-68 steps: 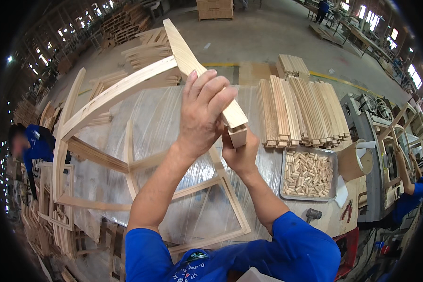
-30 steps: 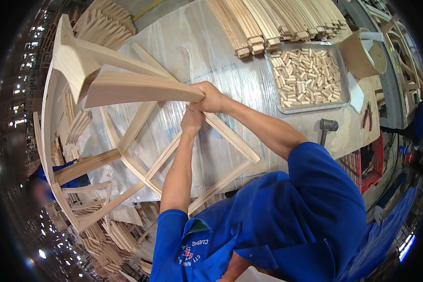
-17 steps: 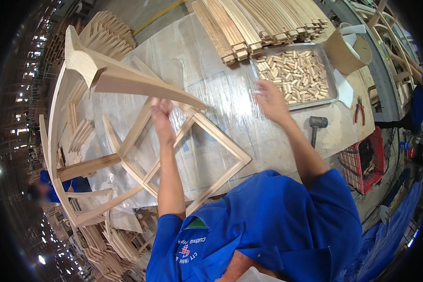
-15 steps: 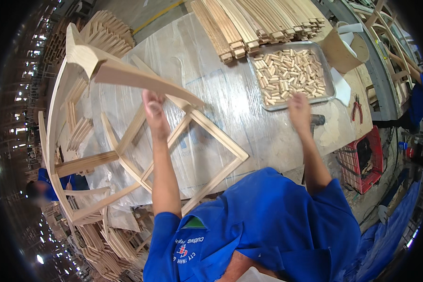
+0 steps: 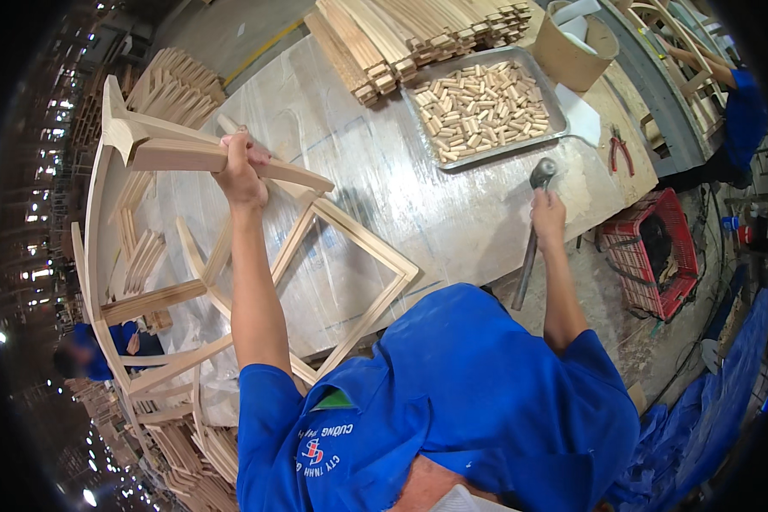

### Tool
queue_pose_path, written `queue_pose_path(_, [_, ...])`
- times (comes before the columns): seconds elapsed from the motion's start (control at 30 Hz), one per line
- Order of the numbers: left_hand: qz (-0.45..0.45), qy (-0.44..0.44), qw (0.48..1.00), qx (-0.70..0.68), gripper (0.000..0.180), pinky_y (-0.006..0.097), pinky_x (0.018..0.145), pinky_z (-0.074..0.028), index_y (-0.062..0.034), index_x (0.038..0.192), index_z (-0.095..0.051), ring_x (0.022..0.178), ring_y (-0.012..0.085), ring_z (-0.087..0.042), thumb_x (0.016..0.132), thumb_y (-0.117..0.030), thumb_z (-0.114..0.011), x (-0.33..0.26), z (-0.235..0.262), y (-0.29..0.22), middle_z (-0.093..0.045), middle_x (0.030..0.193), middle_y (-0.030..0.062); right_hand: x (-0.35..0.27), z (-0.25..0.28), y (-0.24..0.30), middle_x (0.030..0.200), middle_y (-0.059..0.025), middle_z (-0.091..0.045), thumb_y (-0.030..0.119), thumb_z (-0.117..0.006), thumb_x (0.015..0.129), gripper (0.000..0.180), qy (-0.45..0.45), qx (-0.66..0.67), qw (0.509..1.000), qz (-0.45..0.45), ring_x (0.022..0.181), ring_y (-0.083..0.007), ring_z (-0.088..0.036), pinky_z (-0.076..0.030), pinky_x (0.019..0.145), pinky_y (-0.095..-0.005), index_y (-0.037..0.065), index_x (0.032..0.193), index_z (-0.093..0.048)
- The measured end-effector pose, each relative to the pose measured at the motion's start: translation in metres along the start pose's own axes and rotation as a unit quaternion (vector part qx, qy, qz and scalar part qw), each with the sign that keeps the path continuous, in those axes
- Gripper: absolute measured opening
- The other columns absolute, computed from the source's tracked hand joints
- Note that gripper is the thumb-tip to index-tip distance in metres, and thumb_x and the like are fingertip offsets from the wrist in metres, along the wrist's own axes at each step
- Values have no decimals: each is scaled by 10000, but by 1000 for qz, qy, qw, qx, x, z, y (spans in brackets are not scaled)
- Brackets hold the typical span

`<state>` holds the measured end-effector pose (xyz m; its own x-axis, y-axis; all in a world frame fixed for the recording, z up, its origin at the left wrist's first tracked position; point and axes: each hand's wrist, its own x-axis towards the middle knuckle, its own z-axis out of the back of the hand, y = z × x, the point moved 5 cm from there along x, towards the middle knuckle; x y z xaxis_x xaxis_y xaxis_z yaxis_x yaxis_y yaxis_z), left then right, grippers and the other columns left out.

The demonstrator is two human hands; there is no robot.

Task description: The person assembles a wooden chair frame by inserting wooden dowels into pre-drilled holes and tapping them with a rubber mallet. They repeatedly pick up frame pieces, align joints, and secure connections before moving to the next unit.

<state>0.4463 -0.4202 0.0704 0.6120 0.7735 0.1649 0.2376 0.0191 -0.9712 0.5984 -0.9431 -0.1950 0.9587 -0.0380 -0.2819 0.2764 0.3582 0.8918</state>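
Observation:
My left hand (image 5: 243,175) is wrapped around a curved wooden rail (image 5: 175,155) at the upper left. That rail meets a pale wooden chair frame (image 5: 95,213) at a flared joint, and the frame lies tilted over the table's left side. In my right hand (image 5: 549,218) is a hammer (image 5: 527,264), gripped on its dark handle just below the head. The hammer's head points away from me, over the table's right part. Beyond it, a metal tray (image 5: 563,128) holds many short wooden dowels (image 5: 486,107).
Long wooden strips (image 5: 384,43) are stacked behind the tray. Red-handled pliers (image 5: 620,154) and a round cardboard container (image 5: 584,60) lie to the right. A red plastic crate (image 5: 648,256) stands beside the table (image 5: 384,205). Another person (image 5: 102,350) is at the far left.
My left hand has closed around the curved rail. My right hand has left the tray's near edge and taken hold of the hammer, which is now off the table surface. The whole view has shifted.

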Motion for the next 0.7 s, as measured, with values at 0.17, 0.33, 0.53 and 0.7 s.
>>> queue_pose_path(0.17, [-17,3,1000,7,165,344,603,-497,-82,802,-543,536,154,-512,929,-105,-646,-19,12,-5,-501,591,24,9,-6,104,798,30,-564,380,-464,1115,376,152,436,882,-99,580,-68,-509,-428,488,-236,60,1226,-626])
queue_pose_path(0.33, [-26,-10,1000,-8,206,318,526,-465,-74,743,-557,472,142,-509,926,-72,-651,-17,-1,0,-528,559,30,-4,-135,154,681,15,-475,393,-387,1131,321,121,501,854,-70,513,-99,-455,-448,454,-287,106,1161,-528])
queue_pose_path(0.53, [-53,2,998,-34,238,285,433,-386,-75,728,-543,436,117,-470,929,-39,-664,-8,-6,0,-497,534,19,-126,-325,108,594,48,-417,345,-379,1129,319,539,304,614,-489,421,-91,-364,-325,364,-263,89,1052,-554])
queue_pose_path(0.7, [-74,-43,996,8,276,276,415,-367,-86,696,-534,418,97,-459,926,-41,-680,-22,18,0,-497,511,6,-83,-270,159,603,43,-434,390,-385,1128,354,395,258,829,-298,424,-89,-378,-344,371,-269,103,1001,-547])
